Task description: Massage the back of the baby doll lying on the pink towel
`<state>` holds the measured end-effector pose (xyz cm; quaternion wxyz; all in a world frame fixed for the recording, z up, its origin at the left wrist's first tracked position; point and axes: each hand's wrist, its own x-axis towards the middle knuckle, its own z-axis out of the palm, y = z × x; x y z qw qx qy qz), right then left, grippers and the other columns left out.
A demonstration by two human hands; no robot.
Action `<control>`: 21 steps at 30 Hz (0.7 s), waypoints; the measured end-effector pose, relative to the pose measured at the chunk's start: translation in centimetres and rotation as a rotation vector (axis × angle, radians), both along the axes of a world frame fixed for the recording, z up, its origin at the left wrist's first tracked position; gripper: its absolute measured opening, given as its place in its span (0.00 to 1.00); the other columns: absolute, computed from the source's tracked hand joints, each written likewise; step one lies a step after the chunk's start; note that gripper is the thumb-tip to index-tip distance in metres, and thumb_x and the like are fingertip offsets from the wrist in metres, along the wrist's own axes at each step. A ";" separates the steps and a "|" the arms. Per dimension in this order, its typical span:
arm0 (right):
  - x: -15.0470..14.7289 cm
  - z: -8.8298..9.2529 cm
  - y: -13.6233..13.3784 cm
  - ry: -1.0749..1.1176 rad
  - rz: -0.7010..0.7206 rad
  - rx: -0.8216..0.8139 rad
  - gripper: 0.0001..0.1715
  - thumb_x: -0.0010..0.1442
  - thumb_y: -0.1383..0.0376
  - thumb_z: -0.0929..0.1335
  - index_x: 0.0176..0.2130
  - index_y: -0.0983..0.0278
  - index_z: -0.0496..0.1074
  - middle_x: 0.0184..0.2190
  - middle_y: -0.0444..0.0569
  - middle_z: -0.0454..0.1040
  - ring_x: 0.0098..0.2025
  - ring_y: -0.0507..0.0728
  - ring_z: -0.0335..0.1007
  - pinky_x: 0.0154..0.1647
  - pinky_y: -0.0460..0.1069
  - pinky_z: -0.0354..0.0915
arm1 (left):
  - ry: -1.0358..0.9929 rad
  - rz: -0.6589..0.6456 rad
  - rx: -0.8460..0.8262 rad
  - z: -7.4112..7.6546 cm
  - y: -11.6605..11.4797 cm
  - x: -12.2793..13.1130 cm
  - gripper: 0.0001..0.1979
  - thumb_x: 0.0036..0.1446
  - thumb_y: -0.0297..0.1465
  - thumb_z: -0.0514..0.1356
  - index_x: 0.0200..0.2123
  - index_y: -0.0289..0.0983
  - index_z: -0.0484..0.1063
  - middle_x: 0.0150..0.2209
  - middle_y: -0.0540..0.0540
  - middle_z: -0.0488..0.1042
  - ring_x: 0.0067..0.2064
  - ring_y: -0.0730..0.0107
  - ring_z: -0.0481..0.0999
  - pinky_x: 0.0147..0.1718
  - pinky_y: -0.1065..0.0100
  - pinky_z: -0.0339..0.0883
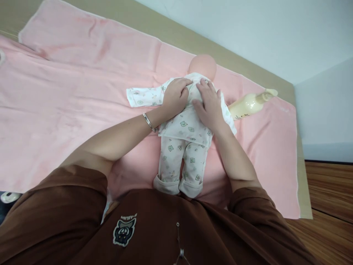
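A baby doll (203,65) with a smooth bald head lies on a pink blanket, its head pointing away from me. It wears a white printed shirt (190,123) and matching trousers (171,158) with turned-up cuffs. My left hand (176,96) rests on the upper left of the shirt, its fingers slightly bent and thumb apart. On the upper right side, my right hand (209,106) lies with fingers spread over the cloth. The left sleeve stretches out flat to the side. The doll's face does not show.
Beside the doll's right side lies a pale yellow pump bottle (248,105), tilted on the pink blanket (82,84). The blanket covers a tan table (245,60) with its edge along a white wall. Wooden floor (328,195) shows at the lower right.
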<state>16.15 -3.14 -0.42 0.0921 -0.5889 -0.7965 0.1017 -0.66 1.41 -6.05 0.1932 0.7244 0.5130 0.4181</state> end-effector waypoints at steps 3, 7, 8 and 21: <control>1.5 -0.2 1.4 0.015 -0.020 0.015 0.35 0.76 0.56 0.55 0.77 0.59 0.54 0.81 0.47 0.43 0.83 0.68 0.34 0.80 0.79 0.31 | 0.021 0.013 -0.009 0.3 -0.1 0.1 0.24 0.66 0.26 0.48 0.57 0.34 0.77 0.60 0.43 0.80 0.64 0.62 0.76 0.71 0.56 0.68; 2.0 -0.5 1.4 0.008 -0.129 0.016 0.37 0.77 0.51 0.56 0.78 0.58 0.52 0.81 0.51 0.44 0.82 0.71 0.38 0.79 0.80 0.38 | 0.180 0.049 -0.100 1.8 -0.7 0.3 0.28 0.67 0.25 0.48 0.67 0.31 0.68 0.67 0.41 0.73 0.69 0.58 0.70 0.75 0.54 0.61; 1.9 -0.4 1.2 -0.003 -0.155 0.008 0.38 0.77 0.50 0.56 0.78 0.60 0.52 0.80 0.53 0.45 0.82 0.71 0.39 0.79 0.79 0.42 | 0.228 0.082 -0.120 2.2 -0.9 0.3 0.30 0.66 0.26 0.50 0.71 0.30 0.64 0.69 0.39 0.71 0.70 0.56 0.68 0.76 0.52 0.59; -2.8 2.3 -5.1 -0.079 -0.046 -0.070 0.40 0.75 0.62 0.58 0.78 0.77 0.51 0.80 0.68 0.41 0.83 0.73 0.32 0.84 0.69 0.42 | 0.228 0.095 -0.107 1.6 -0.5 -0.3 0.22 0.66 0.32 0.51 0.58 0.41 0.76 0.59 0.39 0.80 0.61 0.47 0.76 0.65 0.43 0.67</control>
